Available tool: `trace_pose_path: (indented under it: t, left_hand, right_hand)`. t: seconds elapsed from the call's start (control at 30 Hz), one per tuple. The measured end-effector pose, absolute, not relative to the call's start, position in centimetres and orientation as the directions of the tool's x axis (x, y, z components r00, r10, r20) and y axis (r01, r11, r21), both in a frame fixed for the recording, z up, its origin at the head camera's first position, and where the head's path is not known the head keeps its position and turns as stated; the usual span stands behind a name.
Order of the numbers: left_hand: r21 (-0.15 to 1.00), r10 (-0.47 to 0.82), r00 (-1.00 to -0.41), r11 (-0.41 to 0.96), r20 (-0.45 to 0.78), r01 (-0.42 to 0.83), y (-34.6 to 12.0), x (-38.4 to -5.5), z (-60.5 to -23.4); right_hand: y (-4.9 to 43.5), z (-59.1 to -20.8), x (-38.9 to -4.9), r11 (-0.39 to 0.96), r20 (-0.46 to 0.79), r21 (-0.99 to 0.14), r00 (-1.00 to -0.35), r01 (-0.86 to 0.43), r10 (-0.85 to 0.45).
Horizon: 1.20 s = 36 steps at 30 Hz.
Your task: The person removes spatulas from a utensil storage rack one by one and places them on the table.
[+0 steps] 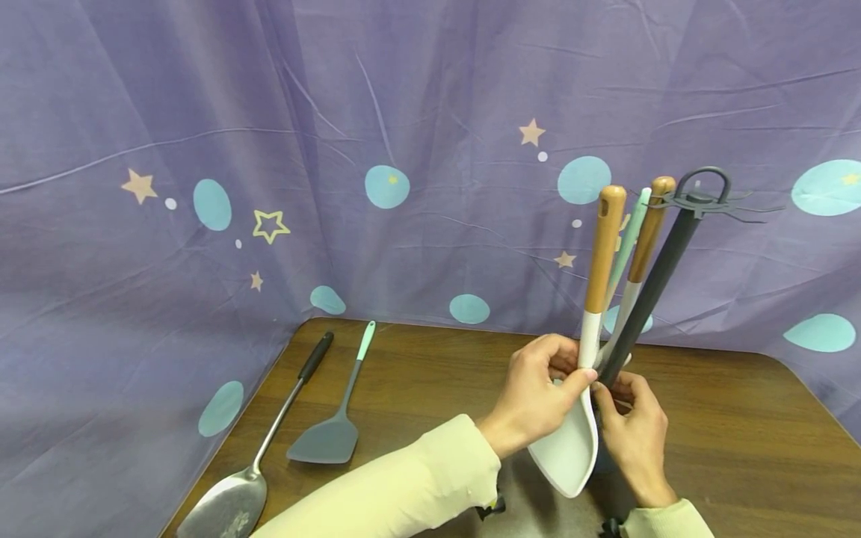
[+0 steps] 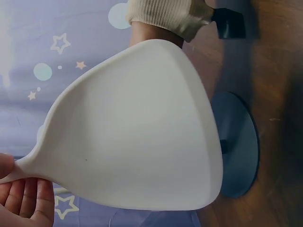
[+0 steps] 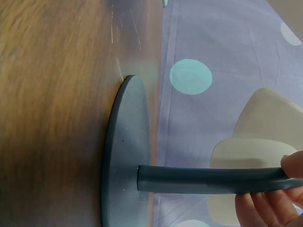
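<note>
A white spatula [image 1: 568, 452] with a wooden handle tilts in front of a dark utensil stand [image 1: 662, 261]. My left hand [image 1: 541, 392] pinches its white neck between thumb and fingers; its broad head [image 2: 132, 127] fills the left wrist view. The handle's top is left of the stand's hooks. My right hand [image 1: 632, 426] grips the stand's pole [image 3: 203, 179], above the round base [image 3: 130, 156] on the table. A mint-handled utensil [image 1: 631, 235] and another wooden-handled one [image 1: 649, 232] hang at the stand, their lower ends mostly hidden in the head view.
On the left of the wooden table [image 1: 430, 373] lie a steel spatula [image 1: 232, 497] with a black grip and a grey turner [image 1: 329, 437] with a mint handle end. A purple patterned curtain [image 1: 430, 187] hangs behind the table and along its left side.
</note>
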<state>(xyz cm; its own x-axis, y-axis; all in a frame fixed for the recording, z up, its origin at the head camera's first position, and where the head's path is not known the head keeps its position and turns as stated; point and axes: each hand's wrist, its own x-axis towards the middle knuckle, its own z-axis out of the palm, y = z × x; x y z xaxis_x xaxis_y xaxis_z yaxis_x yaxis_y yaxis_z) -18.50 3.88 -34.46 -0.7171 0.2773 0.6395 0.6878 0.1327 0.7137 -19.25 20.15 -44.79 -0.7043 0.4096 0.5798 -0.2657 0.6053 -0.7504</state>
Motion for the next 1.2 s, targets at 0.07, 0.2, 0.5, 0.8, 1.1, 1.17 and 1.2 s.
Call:
trace_pose_path:
  t: [0.07,0.2,0.5,0.8,1.1,1.17,1.2]
  left_hand:
    - [0.724,0.274,-0.727,0.134,0.629,0.677,3.5,-18.5,-34.6]
    - [0.763,0.269,-0.760,0.118,0.592,0.636,2.9,-18.4,-34.8]
    - [0.795,0.269,-0.789,0.118,0.552,0.595,1.8,-17.8,-35.3]
    - [0.804,0.311,-0.804,0.163,0.508,0.571,0.4,-17.5,-36.5]
    - [0.828,0.314,-0.834,0.195,0.454,0.525,-1.5,-17.5,-37.4]
    - [0.838,0.311,-0.844,0.202,0.437,0.507,-1.9,-17.5,-37.5]
    - [0.842,0.309,-0.850,0.207,0.427,0.498,-2.0,-17.5,-37.6]
  right_hand:
    - [20.1,-44.8,-19.2,0.601,0.575,-0.755,-0.704,-0.262,0.417]
    - [20.1,-44.7,-19.2,0.600,0.573,-0.758,-0.703,-0.258,0.421]
    - [20.1,-44.8,-19.1,0.595,0.572,-0.760,-0.703,-0.261,0.423]
    - [20.0,-44.6,-19.1,0.588,0.566,-0.767,-0.705,-0.259,0.427]
    - [20.1,-44.8,-19.2,0.590,0.575,-0.761,-0.701,-0.270,0.422]
    - [20.0,-44.8,-19.2,0.590,0.576,-0.760,-0.701,-0.270,0.421]
    - [20.0,-44.8,-19.2,0.591,0.576,-0.760,-0.701,-0.271,0.420]
